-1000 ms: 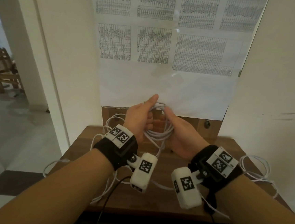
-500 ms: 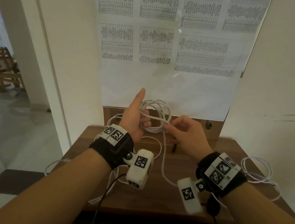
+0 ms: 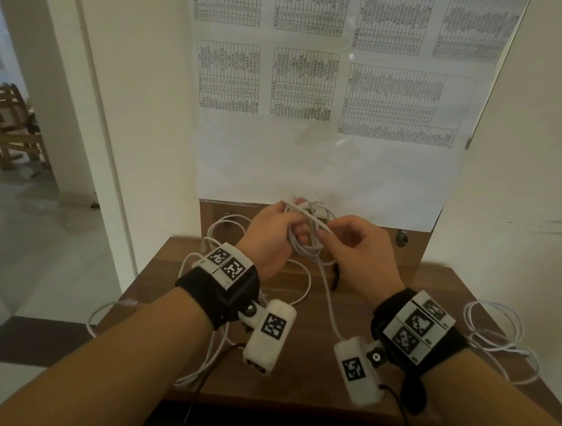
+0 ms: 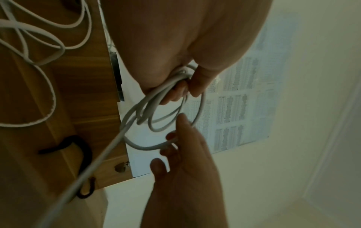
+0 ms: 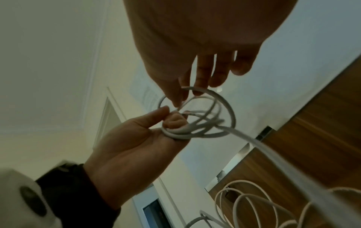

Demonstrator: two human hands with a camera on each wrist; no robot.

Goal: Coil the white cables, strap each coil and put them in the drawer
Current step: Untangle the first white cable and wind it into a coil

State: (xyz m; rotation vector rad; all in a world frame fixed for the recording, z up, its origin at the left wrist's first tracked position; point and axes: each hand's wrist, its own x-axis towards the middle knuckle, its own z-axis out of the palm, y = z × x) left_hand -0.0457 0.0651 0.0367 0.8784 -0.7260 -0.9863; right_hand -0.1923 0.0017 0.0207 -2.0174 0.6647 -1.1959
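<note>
My left hand [image 3: 283, 231] grips a small coil of white cable [image 3: 308, 239] above the back of the wooden table [image 3: 360, 383], fingers and thumb curled round the bundled loops [image 4: 154, 118]. To its right, my right hand [image 3: 330, 232] pinches a strand of the same cable at the coil [image 5: 197, 123]. From the coil the cable's loose tail [image 3: 331, 305] drops to the tabletop between my wrists. A black strap [image 3: 335, 278] lies on the table just below my right hand, and it shows too in the left wrist view as a black strap [image 4: 78, 148].
Loose white cables [image 3: 216, 237] sprawl over the table's left side and hang off its edge. Another loose bundle [image 3: 497, 330] lies at the right edge. Printed sheets [image 3: 318, 87] cover the wall behind. A doorway with a wooden chair [image 3: 5, 124] opens at the left.
My right hand swung out to the right with a strand, then brought it back up against the coil. My left thumb, raised half a second ago, has closed over the loops.
</note>
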